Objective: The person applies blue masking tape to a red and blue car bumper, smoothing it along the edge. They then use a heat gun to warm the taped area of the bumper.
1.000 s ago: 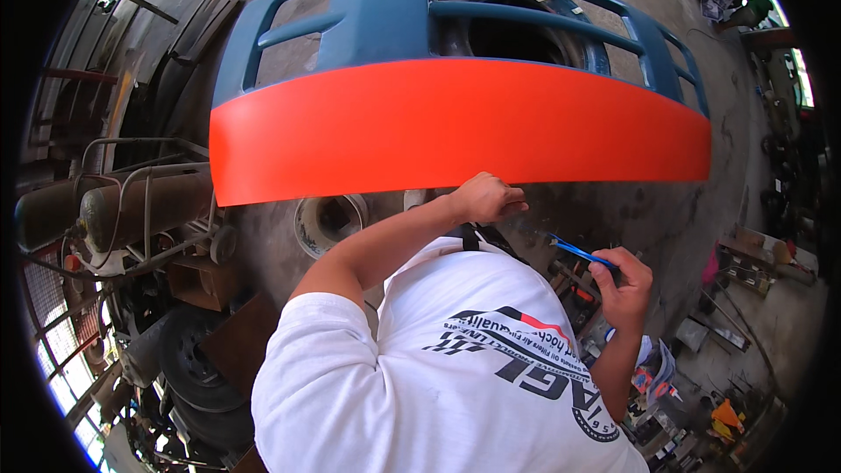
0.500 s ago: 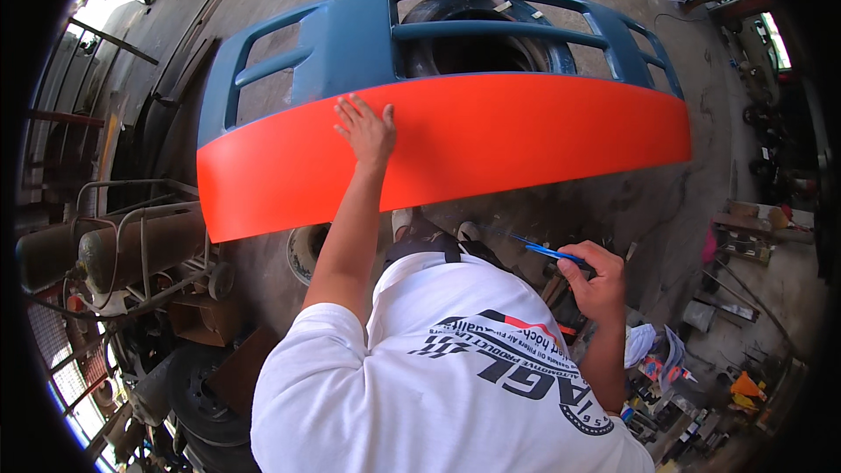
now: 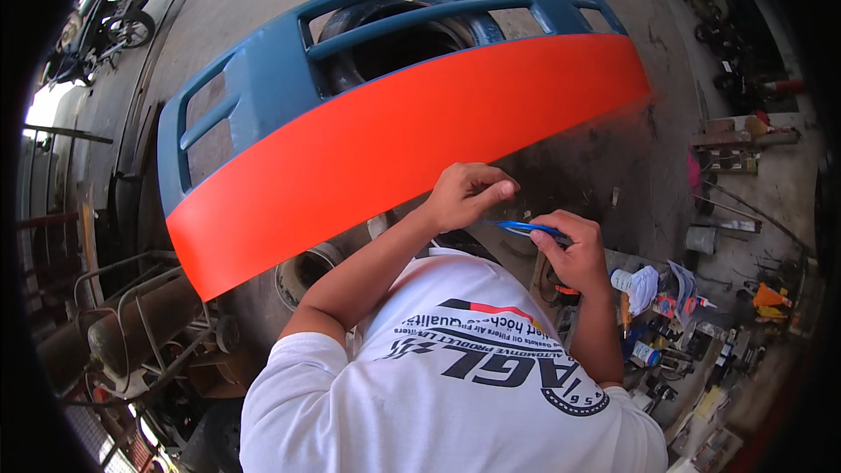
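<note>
A large vehicle panel lies in front of me, its upper part blue (image 3: 272, 79) with slotted openings, its lower band covered in bright orange (image 3: 394, 149). My left hand (image 3: 469, 194) sits just below the orange band's lower edge, fingers pinched together; I cannot see anything between them. My right hand (image 3: 574, 250) is close beside it, gripping a slim blue knife-like tool (image 3: 526, 229) whose tip points left toward the left hand. My white printed shirt (image 3: 455, 385) fills the lower middle.
A dark tyre (image 3: 394, 35) lies under the panel on the concrete floor. Small bottles, rags and tools (image 3: 666, 298) are scattered at the right. Gas cylinders and metal frames (image 3: 123, 333) stand at the lower left, and a motorbike (image 3: 114, 26) at the upper left.
My left hand has come off the orange surface, where it lay flat, down to the band's lower edge. My right hand has brought the blue tool up close to it.
</note>
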Demonstrator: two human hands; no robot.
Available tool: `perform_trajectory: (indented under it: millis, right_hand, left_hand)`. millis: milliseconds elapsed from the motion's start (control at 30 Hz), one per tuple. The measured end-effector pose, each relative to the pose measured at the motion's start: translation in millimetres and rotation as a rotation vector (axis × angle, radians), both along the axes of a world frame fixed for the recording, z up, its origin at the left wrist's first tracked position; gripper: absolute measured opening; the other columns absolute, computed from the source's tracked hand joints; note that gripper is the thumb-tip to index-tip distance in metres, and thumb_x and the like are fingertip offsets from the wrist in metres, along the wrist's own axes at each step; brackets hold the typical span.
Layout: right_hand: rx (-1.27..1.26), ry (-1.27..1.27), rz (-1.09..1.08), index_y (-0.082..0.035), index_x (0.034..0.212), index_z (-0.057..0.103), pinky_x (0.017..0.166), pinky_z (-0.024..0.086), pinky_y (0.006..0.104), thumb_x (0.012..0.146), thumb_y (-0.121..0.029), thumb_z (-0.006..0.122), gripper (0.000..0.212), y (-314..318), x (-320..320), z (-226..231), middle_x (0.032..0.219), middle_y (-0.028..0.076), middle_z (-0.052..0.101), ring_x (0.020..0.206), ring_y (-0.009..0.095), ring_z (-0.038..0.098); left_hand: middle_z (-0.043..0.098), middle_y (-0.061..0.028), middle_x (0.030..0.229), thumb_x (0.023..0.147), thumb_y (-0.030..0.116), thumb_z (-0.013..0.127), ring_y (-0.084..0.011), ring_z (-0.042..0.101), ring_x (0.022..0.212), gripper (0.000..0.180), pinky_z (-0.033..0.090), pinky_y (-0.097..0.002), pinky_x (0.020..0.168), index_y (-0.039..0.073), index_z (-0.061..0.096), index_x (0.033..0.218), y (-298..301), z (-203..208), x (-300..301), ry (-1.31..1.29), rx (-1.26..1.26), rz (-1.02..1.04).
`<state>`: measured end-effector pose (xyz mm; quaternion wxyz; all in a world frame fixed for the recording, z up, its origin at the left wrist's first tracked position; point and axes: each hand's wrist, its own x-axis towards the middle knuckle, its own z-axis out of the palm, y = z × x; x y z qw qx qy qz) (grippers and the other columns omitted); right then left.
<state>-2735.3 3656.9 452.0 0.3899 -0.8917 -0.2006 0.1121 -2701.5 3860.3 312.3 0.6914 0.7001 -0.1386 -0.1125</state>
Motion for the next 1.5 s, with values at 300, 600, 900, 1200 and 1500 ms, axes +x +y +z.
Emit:
perform_trajectory:
  millis: [300,600,900,1200,1500]
  right_hand:
    - [-0.009,0.135,-0.161,0.002,0.096,0.069,0.061,0.048,0.0281,0.087,-0.003,0.069,0.010,-13,-22,-34,0.074,0.009,0.064,0.065,0.014,0.062]
    - [-0.052,0.075,0.211,0.002,0.096,0.069,0.060,0.047,0.0282,0.088,-0.003,0.068,0.009,55,-6,-48,0.077,0.009,0.064,0.063,0.016,0.061]
    - [-0.039,0.086,0.321,0.002,0.097,0.068,0.059,0.046,0.0280,0.088,-0.002,0.069,0.010,116,-1,-43,0.075,0.009,0.063,0.062,0.014,0.060]
    - [-0.028,-0.012,0.349,0.001,0.095,0.069,0.063,0.048,0.0305,0.085,-0.002,0.071,0.010,142,-3,-43,0.076,0.011,0.065,0.066,0.020,0.063]
    - [0.051,-0.238,0.326,-0.002,0.095,0.073,0.071,0.049,0.0323,0.081,-0.001,0.075,0.014,133,-2,-36,0.082,0.010,0.071,0.076,0.023,0.065]
  left_hand:
    - [0.072,-0.0171,0.096,0.094,0.024,0.068,-0.0295,0.072,0.085,0.029,0.055,-0.0379,0.074,0.001,0.071,0.111,19,-33,-55,-0.027,0.082,-0.064]
    - [0.072,-0.0117,0.094,0.086,0.013,0.074,-0.0285,0.068,0.094,0.020,0.055,-0.0362,0.077,0.004,0.072,0.103,52,-10,-91,-0.286,-0.161,0.216]
    - [0.068,-0.0078,0.083,0.083,0.012,0.077,-0.0255,0.066,0.082,0.014,0.052,-0.0375,0.071,0.005,0.073,0.095,98,-6,-120,-0.356,0.042,0.471]
    - [0.068,-0.0105,0.085,0.084,0.009,0.075,-0.0275,0.066,0.081,0.012,0.052,-0.0383,0.071,0.003,0.071,0.093,128,-1,-129,-0.379,0.036,0.543]
    - [0.073,-0.0108,0.097,0.091,0.011,0.072,-0.0183,0.069,0.086,0.011,0.054,-0.0327,0.076,0.001,0.070,0.092,138,26,-116,-0.170,-0.089,0.383]
